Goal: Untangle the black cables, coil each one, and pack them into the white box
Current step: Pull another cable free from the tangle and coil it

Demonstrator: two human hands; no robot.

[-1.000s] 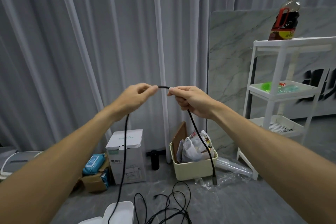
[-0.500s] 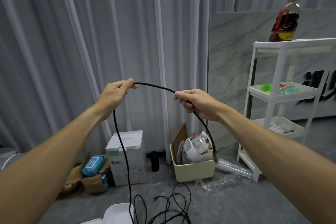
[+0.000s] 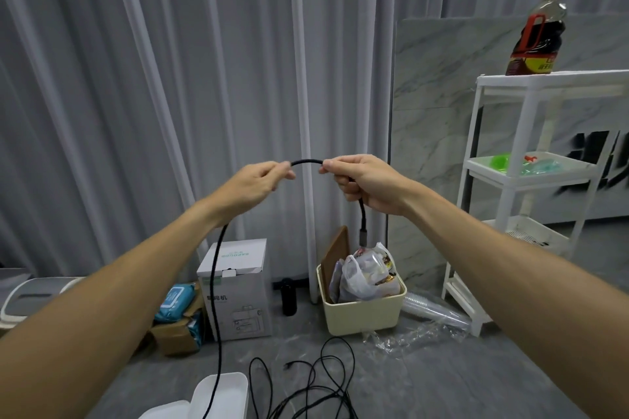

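I hold one black cable [image 3: 305, 161] up at chest height. My left hand [image 3: 253, 185] pinches it on the left and my right hand [image 3: 366, 182] grips it on the right, with a short arc of cable between them. Its grey plug end [image 3: 363, 235] hangs just below my right hand. The long part drops from my left hand down past the white box [image 3: 221, 395] at the bottom edge. More black cables [image 3: 306, 391] lie tangled on the grey floor beside the box.
Grey curtains fill the back. On the floor stand a white carton [image 3: 238, 289], a cream bin [image 3: 364, 309] stuffed with bags, and brown boxes with blue packs [image 3: 177, 309]. A white shelf rack [image 3: 531, 180] carrying a dark bottle [image 3: 537, 34] stands at right.
My hands came back together, shortening the arc of cable between them. The plug end has risen and now hangs closer under my right hand.
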